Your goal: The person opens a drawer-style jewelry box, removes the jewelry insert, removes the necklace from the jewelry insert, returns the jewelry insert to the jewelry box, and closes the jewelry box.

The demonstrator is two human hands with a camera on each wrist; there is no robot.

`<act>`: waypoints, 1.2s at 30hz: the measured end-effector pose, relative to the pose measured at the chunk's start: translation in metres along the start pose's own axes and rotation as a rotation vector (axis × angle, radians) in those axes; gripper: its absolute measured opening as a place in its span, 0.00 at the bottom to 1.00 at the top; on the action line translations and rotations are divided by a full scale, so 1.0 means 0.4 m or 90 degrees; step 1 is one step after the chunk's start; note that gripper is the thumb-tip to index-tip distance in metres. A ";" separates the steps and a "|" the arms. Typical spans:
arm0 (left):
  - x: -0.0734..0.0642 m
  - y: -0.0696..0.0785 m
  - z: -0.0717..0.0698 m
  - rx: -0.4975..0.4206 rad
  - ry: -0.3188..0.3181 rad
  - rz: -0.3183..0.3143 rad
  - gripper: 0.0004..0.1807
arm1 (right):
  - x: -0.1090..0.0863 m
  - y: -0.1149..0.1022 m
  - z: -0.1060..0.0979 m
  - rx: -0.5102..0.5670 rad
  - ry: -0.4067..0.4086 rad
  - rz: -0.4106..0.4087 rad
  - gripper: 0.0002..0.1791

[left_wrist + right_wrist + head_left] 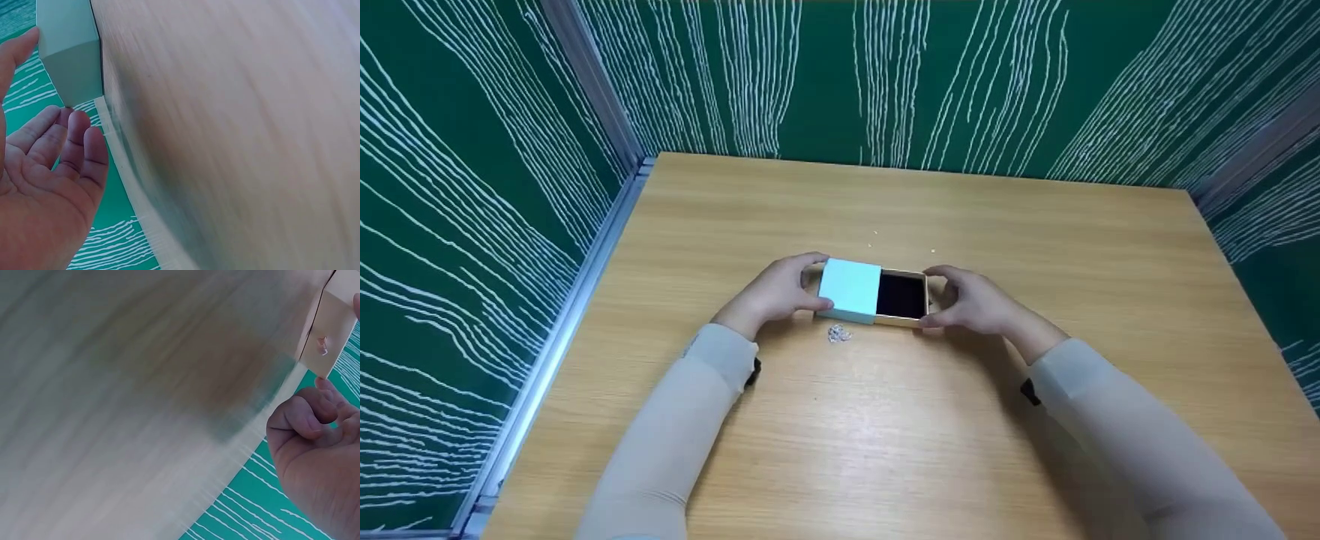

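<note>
A light turquoise gift box sleeve (851,289) lies on the table with its drawer (901,295) pulled partly out to the right. The drawer is tan outside with a dark lining. From the left, my left hand (772,291) grips the sleeve between thumb and fingers, seen up close beside the box end (73,76) in the left wrist view. At the other end, my right hand (975,301) pinches the drawer by its front and back edges. The right wrist view shows a small pull tab (322,345) on the drawer's end face, with some fingers curled below it.
A small heap of clear, shiny bits (838,333) lies just in front of the sleeve. Behind the box are a few tiny pale specks (873,238). Green panels (825,82) with white streaks border the wooden table (840,450) at the back and sides.
</note>
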State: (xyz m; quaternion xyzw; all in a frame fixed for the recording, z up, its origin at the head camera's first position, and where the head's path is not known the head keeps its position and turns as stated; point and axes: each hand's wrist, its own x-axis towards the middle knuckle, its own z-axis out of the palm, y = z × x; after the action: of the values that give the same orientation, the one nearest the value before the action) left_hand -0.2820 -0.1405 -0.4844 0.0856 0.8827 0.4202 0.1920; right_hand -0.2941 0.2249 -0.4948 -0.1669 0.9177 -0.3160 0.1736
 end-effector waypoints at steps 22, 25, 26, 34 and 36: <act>-0.008 -0.004 0.000 0.000 0.009 -0.010 0.48 | 0.021 -0.036 0.012 -0.012 -0.008 0.016 0.59; -0.008 -0.003 0.000 0.006 0.009 -0.010 0.48 | 0.023 -0.039 0.011 -0.017 -0.009 0.017 0.59; -0.007 -0.004 0.000 0.012 0.010 -0.007 0.48 | 0.023 -0.040 0.010 -0.017 -0.010 0.013 0.59; -0.003 -0.001 0.005 0.044 0.011 0.011 0.48 | 0.029 -0.046 0.015 -0.008 -0.003 -0.005 0.59; -0.003 -0.001 0.006 0.044 0.010 0.010 0.48 | 0.031 -0.048 0.017 -0.004 -0.006 -0.002 0.59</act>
State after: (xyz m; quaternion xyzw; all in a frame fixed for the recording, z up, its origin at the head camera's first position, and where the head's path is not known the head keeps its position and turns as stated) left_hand -0.2799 -0.1393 -0.4860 0.0958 0.8977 0.3913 0.1785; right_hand -0.2983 0.2019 -0.4902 -0.1701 0.9177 -0.3124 0.1769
